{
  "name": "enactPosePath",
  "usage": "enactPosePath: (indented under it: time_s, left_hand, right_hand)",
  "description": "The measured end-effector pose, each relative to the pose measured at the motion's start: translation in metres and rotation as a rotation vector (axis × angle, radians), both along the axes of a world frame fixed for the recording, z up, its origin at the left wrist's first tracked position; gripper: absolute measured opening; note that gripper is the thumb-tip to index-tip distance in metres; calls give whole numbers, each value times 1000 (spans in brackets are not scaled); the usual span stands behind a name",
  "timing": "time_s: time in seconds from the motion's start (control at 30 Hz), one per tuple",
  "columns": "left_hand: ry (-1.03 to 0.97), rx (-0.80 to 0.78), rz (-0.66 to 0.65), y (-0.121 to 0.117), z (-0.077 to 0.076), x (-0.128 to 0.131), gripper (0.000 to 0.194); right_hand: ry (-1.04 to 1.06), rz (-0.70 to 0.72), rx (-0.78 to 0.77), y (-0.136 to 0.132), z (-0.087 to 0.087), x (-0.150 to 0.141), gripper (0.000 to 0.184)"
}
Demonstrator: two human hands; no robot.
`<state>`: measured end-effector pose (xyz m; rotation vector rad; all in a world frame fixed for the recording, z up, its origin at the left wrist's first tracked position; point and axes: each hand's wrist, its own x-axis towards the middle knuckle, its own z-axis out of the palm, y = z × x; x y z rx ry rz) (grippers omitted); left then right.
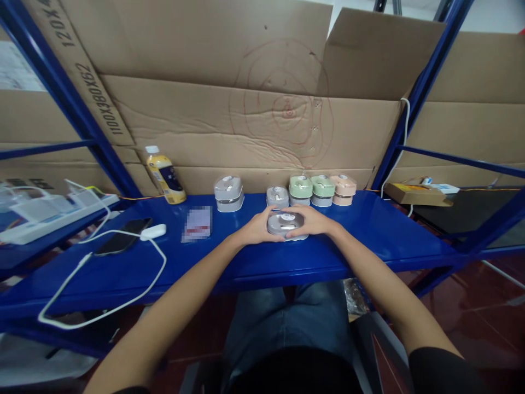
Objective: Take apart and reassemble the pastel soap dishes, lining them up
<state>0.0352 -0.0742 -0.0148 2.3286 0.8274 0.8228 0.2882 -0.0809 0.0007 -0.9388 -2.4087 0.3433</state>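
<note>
Both hands on a grey container

We clasp the grey container (pixel 286 224) between our left hand (pixel 257 229) and right hand (pixel 314 220), fingers closed around it, near the blue shelf's (pixel 369 241) front edge, midway along.

Grey container (pixel 286 224) w/ paler lid centre. Behind it two more grey containers (pixel 228 192), (pixel 278 197), two pale green ones (pixel 301 189), (pixel 322 190), one peach (pixel 343 189). Glossy blue shelf (pixel 369 235), blue frame posts. Yellow bottle (pixel 165 176), white cap, dark label. Black phone (pixel 122 236), white cable (pixel 102 273). Brown cardboard (pixel 246 120) w/ red scribbled rings, black print.
</note>
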Motion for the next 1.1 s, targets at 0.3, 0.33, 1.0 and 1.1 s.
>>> enactPosePath:
  time_s: [0.3, 0.33, 1.0, 1.1]
  left_hand:
    - [69, -26, 21, 6, -1, -6, 108]
    - [61, -32, 14, 7, -2, -7, 107]
    - [40, 258, 784, 34, 51, -66, 50]
    - [90, 294, 1150, 41, 61, -58, 68]
  right_hand:
    - [-62, -22, 40, -4, -1, -2, 90]
    - [-65, -25, 40, -5, -1, -3, 90]
    - [-387, -192, 292, -17, 7, -53, 87]
    - [-481, -249, 405, 2, 10, -86, 85]
